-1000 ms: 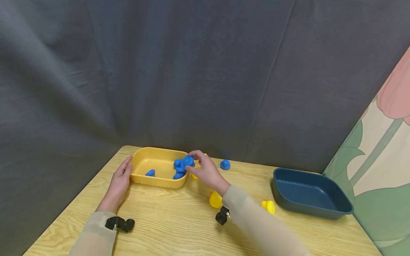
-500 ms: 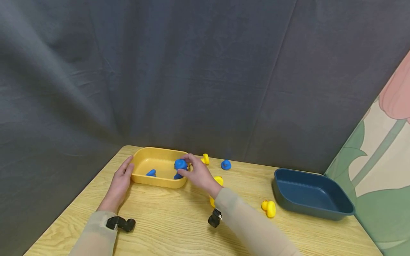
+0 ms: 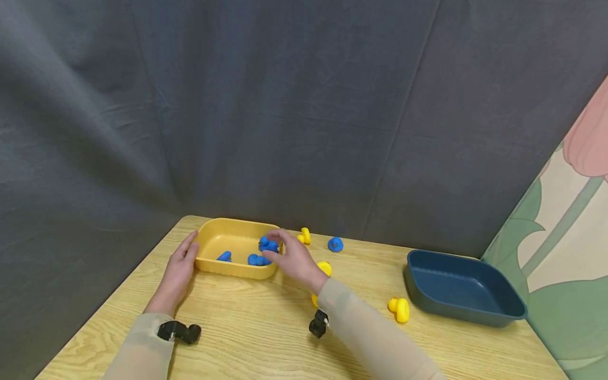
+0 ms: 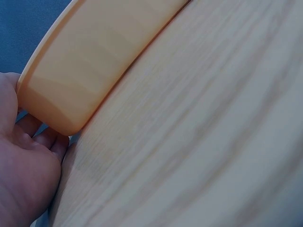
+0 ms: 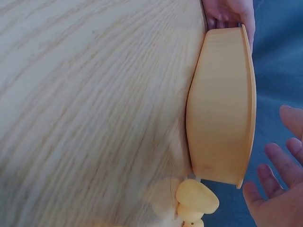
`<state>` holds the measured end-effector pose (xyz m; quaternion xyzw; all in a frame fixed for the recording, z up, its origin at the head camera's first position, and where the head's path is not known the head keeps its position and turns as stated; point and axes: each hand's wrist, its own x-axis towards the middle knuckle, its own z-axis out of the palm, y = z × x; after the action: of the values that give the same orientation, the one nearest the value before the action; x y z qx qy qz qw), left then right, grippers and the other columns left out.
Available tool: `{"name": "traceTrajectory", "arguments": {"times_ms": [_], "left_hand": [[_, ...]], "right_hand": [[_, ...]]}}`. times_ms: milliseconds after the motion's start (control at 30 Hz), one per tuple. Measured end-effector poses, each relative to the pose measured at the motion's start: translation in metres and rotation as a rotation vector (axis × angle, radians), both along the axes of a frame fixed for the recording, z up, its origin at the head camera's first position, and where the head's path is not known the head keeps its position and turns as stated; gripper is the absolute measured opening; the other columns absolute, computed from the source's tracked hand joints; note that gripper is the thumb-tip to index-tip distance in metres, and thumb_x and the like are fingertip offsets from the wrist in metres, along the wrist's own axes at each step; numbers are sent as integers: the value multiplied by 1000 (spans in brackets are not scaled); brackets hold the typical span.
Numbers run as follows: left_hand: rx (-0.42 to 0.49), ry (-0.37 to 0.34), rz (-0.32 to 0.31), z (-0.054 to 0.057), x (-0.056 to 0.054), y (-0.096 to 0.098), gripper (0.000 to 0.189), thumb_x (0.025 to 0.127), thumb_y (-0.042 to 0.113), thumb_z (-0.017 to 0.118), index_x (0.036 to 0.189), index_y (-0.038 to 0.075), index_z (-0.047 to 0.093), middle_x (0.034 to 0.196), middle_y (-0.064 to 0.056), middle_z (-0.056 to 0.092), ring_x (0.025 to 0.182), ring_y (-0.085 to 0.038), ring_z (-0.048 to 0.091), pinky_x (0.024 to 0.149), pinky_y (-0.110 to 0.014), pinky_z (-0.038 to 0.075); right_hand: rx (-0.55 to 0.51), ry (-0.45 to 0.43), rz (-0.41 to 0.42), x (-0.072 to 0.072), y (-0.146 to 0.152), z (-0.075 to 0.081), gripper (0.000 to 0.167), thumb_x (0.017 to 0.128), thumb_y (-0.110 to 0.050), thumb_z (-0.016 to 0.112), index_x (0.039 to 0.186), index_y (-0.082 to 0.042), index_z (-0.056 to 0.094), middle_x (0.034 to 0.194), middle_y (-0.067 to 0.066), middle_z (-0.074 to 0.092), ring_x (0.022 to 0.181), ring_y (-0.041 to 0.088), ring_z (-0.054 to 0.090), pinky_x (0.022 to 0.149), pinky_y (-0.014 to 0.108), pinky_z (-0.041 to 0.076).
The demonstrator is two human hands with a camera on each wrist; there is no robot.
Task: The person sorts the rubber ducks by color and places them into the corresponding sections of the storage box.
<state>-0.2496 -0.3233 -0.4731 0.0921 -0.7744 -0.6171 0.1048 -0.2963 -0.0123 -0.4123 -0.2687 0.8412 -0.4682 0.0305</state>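
Observation:
A yellow plastic tray (image 3: 234,270) stands on the table's left part with several blue toy ducks inside. One blue duck (image 3: 224,256) lies towards the left; two others, a front blue duck (image 3: 256,259) and a rear blue duck (image 3: 267,244), sit by the right end. Against the outside of the tray's left end rests my left hand (image 3: 178,266), its thumb up by the rim in the left wrist view. My right hand (image 3: 296,258) hovers at the tray's right end, thumb and fingers spread apart and nothing between them; it partly overlaps the ducks there.
Yellow toy ducks lie right of the tray: a back one (image 3: 305,236), another (image 3: 324,268) partly behind my right forearm, and one (image 3: 399,309) farther right. A blue duck (image 3: 335,244) sits near the curtain (image 3: 304,116). A dark blue tray (image 3: 463,311) stands at the right.
My right hand has carried a blue duck left and down into the yellow tray, then let it go. The left hand has stayed at the tray's end.

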Motion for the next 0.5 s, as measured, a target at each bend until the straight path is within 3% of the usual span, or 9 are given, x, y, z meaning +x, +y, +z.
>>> {"name": "traceTrajectory", "arguments": {"times_ms": [267,500], "left_hand": [[-4,-7,0,0,1,0,64,122,43,35,180,25,15,185,-5,9,170,-30,6,136,-50,14],[-1,-12,-6,1,1,0,63,122,41,35,180,25,15,185,-5,9,170,-31,6,136,-51,14]], "right_hand": [[11,55,-30,-5,16,6,48,108,-22,76,152,-10,60,153,10,64,147,36,55,124,56,41],[41,61,-106,-15,38,14,49,107,-22,77,152,-14,61,154,7,63,145,37,54,123,56,43]]}}
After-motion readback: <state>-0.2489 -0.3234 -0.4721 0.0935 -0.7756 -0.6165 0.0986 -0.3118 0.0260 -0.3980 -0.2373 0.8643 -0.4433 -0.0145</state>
